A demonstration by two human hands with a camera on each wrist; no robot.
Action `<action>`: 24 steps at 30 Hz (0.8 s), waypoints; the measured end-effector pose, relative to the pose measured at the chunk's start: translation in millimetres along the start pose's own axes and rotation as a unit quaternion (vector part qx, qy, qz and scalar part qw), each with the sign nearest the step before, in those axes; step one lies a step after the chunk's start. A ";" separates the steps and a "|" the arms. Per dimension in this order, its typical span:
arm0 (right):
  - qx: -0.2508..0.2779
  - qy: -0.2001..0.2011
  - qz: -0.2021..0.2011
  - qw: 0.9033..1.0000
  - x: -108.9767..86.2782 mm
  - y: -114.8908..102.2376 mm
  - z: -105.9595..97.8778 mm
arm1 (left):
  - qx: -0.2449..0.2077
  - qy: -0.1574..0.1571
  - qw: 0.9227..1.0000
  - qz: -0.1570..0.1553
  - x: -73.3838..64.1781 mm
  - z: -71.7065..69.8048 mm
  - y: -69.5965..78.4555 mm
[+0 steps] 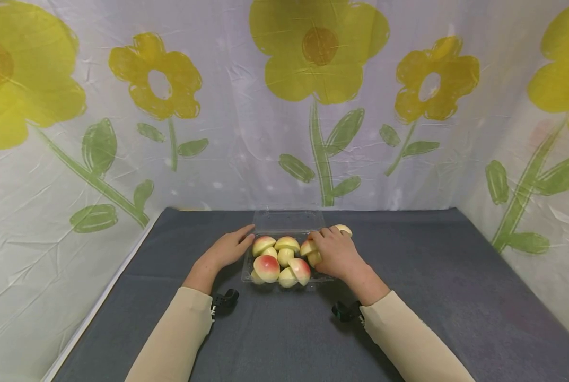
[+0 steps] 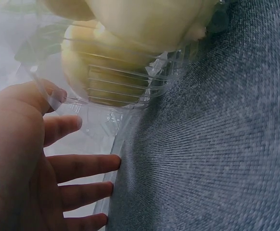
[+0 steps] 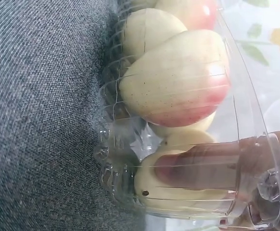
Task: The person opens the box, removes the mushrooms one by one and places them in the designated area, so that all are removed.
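A clear plastic clamshell box [image 1: 247,273] holds several pale yellow fruits [image 1: 267,268] with red blush, heaped on one another; their exact kind is unclear. At its left end my left hand [image 1: 227,248] has its fingers spread. The thumb touches the box wall in the left wrist view, beside a fruit [image 2: 111,89] inside. My right hand [image 1: 335,252] reaches in at the right end, gripping a fruit [image 1: 314,258]. The right wrist view shows the thumb [image 3: 193,168] against that fruit through the wall; the other fingertips are mostly hidden.
The raised clear lid [image 1: 288,219] stands at the box's back. Another fruit [image 1: 343,229] lies just beyond the right hand. Dark grey cloth [image 1: 284,339] covers the table, and a flower-printed curtain [image 1: 232,159] hangs behind it. Each wrist wears a black camera.
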State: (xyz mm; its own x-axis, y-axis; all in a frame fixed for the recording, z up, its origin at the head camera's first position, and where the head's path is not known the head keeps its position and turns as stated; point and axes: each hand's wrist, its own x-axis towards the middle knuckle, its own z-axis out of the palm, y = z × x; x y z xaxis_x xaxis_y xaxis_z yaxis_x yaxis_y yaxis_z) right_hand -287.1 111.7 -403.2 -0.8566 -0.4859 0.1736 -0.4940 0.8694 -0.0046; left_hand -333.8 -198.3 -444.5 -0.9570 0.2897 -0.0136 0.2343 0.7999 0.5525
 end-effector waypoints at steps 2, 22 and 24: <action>0.001 -0.001 -0.001 1.000 0.2 0.3 0.6 | 0.001 0.001 1.000 0.002 0.1 -0.1 -0.1; -0.015 0.019 0.004 1.000 0.0 7.7 -2.8 | -0.002 0.000 1.000 -0.001 -0.8 -1.4 1.9; -0.008 0.018 0.006 1.000 -0.3 8.5 -4.6 | -0.001 0.000 1.000 -0.001 -1.1 -1.3 1.8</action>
State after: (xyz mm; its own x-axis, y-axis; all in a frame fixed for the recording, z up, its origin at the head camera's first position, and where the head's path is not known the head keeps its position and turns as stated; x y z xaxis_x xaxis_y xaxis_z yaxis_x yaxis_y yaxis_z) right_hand -290.4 119.6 -398.8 -0.8559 -0.4727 0.2098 -0.4816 0.8764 0.0098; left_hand -332.5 -197.8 -442.3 -0.9577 0.2873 -0.0149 0.2313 0.7995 0.5543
